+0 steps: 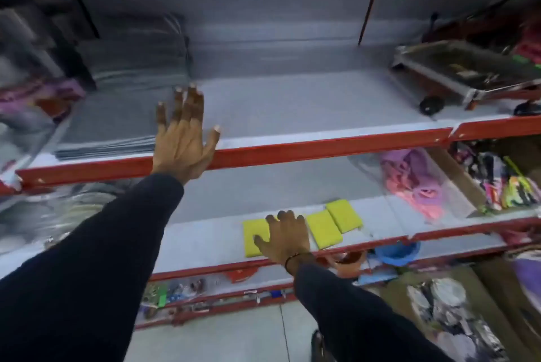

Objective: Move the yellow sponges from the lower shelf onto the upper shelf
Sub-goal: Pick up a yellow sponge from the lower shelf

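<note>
Yellow rectangular sponges (323, 228) flat on lower shelf (205, 241); right hand (285, 237) grip splayed wide atop one.

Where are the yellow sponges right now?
All three yellow sponges lie in a row on the lower shelf, near its red front edge. The right hand rests on the leftmost one.

Three yellow sponges (323, 228) flat on lower shelf (205, 241).

Head view looks down, close, at red-edged shelves (322, 146).
</note>
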